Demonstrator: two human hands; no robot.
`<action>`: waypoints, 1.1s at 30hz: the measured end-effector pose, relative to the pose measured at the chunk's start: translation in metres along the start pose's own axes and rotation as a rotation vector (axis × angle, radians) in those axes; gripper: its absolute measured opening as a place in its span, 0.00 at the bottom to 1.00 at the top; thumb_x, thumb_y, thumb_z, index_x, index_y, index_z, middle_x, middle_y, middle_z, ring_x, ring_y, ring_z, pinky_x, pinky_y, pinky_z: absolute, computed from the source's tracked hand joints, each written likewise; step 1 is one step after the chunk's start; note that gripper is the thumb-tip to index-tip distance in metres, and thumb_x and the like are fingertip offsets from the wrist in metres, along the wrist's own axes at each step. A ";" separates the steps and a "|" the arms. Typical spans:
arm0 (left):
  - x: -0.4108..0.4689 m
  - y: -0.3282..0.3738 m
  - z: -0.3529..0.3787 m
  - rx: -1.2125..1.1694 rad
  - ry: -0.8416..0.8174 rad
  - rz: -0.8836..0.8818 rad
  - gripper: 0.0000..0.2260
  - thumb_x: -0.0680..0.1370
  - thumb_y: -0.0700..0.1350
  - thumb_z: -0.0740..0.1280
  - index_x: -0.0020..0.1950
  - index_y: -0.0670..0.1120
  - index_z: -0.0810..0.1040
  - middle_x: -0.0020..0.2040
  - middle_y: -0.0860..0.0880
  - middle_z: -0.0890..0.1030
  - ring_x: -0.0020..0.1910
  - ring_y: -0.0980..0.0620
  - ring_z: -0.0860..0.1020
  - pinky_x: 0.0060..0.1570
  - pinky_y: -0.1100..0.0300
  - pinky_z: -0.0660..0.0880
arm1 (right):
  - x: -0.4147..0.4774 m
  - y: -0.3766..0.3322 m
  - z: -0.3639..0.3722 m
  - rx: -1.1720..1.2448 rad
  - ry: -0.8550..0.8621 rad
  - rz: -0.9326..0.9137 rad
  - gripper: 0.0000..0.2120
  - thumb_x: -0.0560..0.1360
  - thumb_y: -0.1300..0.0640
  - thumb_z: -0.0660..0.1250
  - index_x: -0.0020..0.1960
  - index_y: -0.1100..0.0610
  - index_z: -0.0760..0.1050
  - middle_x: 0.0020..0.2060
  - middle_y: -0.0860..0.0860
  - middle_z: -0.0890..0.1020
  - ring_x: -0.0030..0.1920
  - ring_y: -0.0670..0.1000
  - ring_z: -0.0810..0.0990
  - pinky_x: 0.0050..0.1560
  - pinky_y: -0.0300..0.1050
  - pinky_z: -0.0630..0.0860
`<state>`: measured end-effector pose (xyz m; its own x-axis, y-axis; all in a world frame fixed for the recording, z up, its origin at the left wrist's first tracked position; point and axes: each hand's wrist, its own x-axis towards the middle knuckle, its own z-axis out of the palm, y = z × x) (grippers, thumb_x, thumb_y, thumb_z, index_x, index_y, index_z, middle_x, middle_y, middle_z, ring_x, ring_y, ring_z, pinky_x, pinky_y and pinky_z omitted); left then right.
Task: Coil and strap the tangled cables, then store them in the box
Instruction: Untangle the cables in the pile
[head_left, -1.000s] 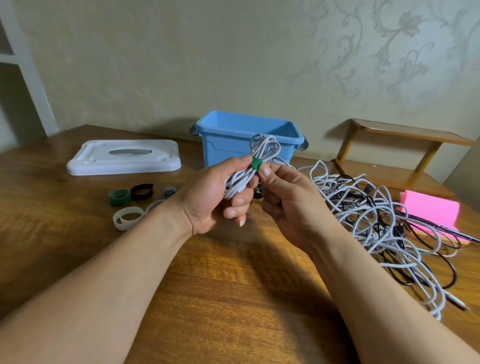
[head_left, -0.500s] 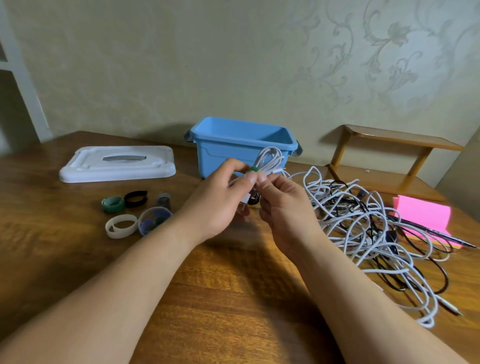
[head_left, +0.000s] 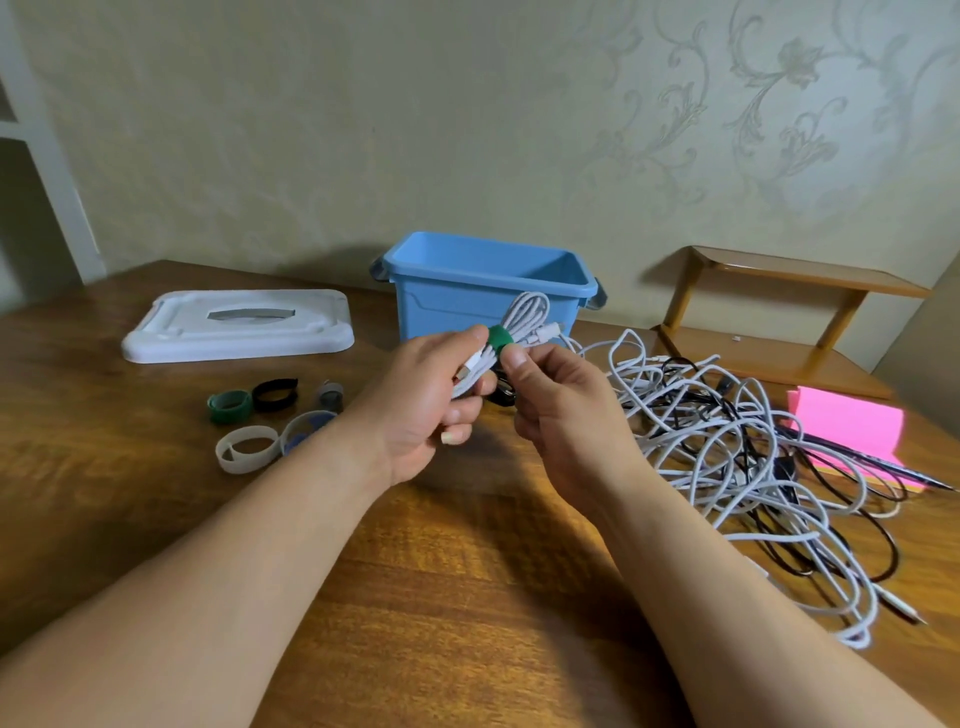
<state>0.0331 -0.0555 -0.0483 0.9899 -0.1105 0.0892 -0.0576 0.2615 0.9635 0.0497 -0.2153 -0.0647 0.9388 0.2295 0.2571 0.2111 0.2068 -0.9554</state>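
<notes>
A coiled white cable with a green strap round its middle is held above the table, just in front of the open blue box. My left hand grips the lower half of the coil. My right hand pinches the green strap between thumb and forefinger. A tangle of white and black cables lies on the table to the right.
The box's white lid lies at the back left. Spare straps lie left of my hands: green, black, white and a small grey roll. A pink pad and a wooden shelf stand at the right.
Both hands stayed on the strapped coil, which sits a little lower and closer to the box front. The camera shifted slightly; my right fingers kept working at the green strap.
</notes>
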 end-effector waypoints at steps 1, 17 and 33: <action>0.000 0.001 0.000 -0.084 -0.028 -0.037 0.14 0.88 0.51 0.60 0.64 0.43 0.80 0.35 0.49 0.74 0.25 0.57 0.63 0.21 0.65 0.59 | 0.001 0.001 0.001 0.052 -0.017 0.012 0.08 0.86 0.57 0.65 0.53 0.62 0.77 0.29 0.45 0.74 0.28 0.44 0.63 0.28 0.37 0.62; -0.002 -0.003 0.011 0.074 0.050 -0.042 0.23 0.87 0.61 0.58 0.54 0.44 0.84 0.38 0.43 0.83 0.34 0.46 0.81 0.36 0.51 0.83 | 0.002 0.004 0.006 0.137 0.035 0.063 0.14 0.85 0.52 0.67 0.52 0.63 0.79 0.30 0.53 0.78 0.28 0.51 0.73 0.29 0.42 0.68; -0.003 -0.001 0.010 0.024 -0.089 -0.188 0.22 0.87 0.61 0.58 0.50 0.46 0.80 0.36 0.47 0.79 0.28 0.53 0.76 0.27 0.59 0.76 | 0.002 -0.008 0.006 0.289 -0.059 0.001 0.08 0.81 0.54 0.67 0.51 0.60 0.74 0.38 0.56 0.81 0.35 0.53 0.78 0.38 0.49 0.78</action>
<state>0.0285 -0.0648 -0.0470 0.9681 -0.2397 -0.0723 0.1235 0.2059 0.9708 0.0484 -0.2107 -0.0561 0.9195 0.2832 0.2725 0.1160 0.4669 -0.8767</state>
